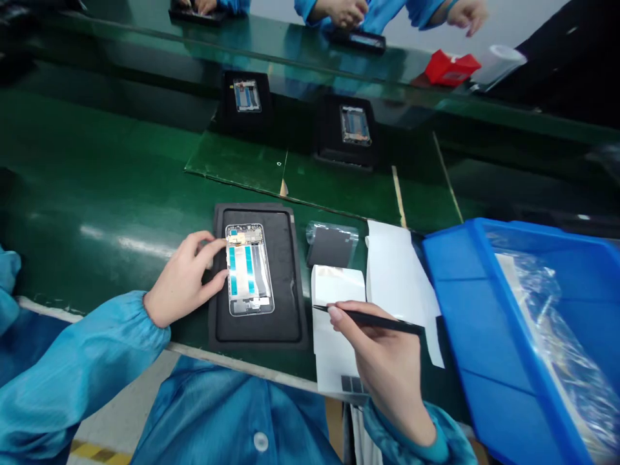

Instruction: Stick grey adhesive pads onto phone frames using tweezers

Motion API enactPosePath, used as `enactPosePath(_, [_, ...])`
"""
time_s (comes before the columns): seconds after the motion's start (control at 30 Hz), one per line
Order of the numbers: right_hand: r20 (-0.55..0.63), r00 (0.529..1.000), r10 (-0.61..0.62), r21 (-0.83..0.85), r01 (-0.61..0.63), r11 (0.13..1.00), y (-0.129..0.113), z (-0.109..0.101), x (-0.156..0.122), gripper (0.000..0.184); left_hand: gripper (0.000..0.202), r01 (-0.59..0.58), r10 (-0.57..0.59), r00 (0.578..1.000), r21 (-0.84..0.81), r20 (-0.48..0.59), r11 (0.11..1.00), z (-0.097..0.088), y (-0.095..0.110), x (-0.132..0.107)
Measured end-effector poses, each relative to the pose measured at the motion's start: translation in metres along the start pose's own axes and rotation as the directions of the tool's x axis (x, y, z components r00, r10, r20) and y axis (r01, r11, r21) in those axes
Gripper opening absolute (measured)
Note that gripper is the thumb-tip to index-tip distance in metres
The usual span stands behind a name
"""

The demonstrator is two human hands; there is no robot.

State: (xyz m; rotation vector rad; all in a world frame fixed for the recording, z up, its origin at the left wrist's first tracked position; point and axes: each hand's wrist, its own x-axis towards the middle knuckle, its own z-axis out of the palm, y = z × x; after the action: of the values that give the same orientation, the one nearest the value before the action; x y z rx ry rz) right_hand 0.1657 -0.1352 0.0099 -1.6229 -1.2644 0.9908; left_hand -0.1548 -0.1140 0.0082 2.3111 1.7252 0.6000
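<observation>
Head view: opened phone on black tray; left hand, fingers parted, touching the phone's nine-o'clock edge; right hand, at four o'clock, gripping tweezers over white paper. Hazard: slipping tweezers could scratch exposed parts.

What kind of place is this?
Probably an electronics assembly workshop. What looks like an opened phone lies on a black tray, the left hand at its edge; the right hand holds black tweezers; other people's blue sleeves show across the green bench.
</observation>
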Motion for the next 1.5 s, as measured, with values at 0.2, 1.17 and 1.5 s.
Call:
enactPosePath(0.2, [-0.051, 0.998, 0.036, 0.097, -0.031, 0.995, 0.02, -0.024, -0.006, 0.022, 0.04, 0.305, -0.303, 0.951, -0.041, 0.057, 0.951, 0.006, 0.011, 0.004])
enactPosePath(1.17, [0.151, 0.961, -0.231, 0.135, 0.211, 0.968, 0.062, -0.076, -0.041, 0.011, 0.021, -0.495, 0.527, 0.625, -0.229, 0.576, 0.838, 0.064, 0.168, 0.046])
enactPosePath(1.5, [0.191, 0.89, -0.414, 0.061, 0.41, 0.91, 0.073, -0.091, -0.063, 0.018, 0.018, -0.434, 0.425, 0.615, -0.164, 0.665, 0.886, 0.089, 0.189, 0.047])
